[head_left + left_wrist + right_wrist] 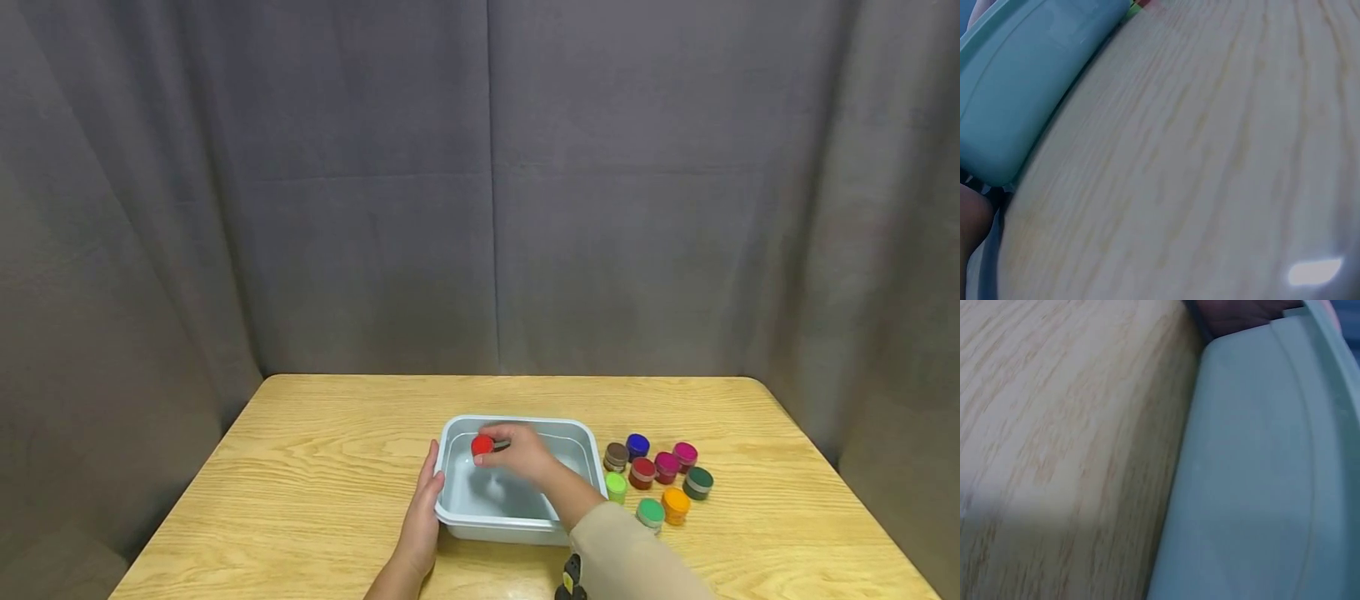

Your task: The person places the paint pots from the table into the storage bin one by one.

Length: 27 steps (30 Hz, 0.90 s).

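A pale grey-blue plastic bin (487, 533) stands at the front middle of the wooden table. My right hand (525, 454) reaches over it from the right and pinches a small red-lidded paint jar (482, 446) inside the left part of the bin. Straight fingers of my left hand (422, 521) rest along the bin's outer left wall. In the left wrist view the bin's side (1029, 87) fills the upper left. The right wrist view shows the bin's outer wall (1247, 456) beside bare wood. Neither wrist view shows the red jar.
Right of the bin several paint jars stand in a loose group, among them brown (616, 456), blue (638, 445), lime (616, 487), orange (676, 506) and dark green (698, 482). A grey curtain (495, 208) hangs behind the wooden table (315, 500).
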Motion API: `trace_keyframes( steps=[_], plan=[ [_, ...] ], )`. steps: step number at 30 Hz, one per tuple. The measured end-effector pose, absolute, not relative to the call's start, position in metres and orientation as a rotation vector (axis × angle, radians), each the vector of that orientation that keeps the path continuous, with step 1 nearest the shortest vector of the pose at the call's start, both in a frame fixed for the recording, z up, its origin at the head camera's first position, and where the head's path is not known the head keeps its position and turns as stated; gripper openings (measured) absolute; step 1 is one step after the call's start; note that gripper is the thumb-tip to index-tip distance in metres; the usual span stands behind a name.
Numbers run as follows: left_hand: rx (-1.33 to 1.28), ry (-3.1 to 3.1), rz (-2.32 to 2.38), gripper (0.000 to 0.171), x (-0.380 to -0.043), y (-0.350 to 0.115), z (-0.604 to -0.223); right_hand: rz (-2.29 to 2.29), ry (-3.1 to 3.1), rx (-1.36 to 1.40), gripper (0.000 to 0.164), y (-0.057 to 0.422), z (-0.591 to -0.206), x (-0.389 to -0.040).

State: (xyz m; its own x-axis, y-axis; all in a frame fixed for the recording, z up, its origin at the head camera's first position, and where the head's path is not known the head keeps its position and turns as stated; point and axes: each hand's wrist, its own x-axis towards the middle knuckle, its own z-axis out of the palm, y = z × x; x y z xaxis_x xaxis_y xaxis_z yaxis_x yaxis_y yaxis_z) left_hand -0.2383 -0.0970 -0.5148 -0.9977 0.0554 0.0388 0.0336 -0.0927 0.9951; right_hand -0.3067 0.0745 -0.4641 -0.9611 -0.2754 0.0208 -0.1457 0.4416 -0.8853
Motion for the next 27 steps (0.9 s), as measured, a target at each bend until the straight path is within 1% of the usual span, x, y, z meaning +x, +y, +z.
trace_keyframes(
  steps=[12,27],
  plan=[
    [0.120,2.099,2.314,0.060,-0.239,-0.097,-0.517,-1.286,2.619,-0.346,0.044,0.061,-0.468,-0.309],
    [0.115,2.110,2.310,0.058,-0.237,-0.096,-0.513,-1.179,2.605,-0.303,0.044,0.056,-0.468,-0.311]
  ],
)
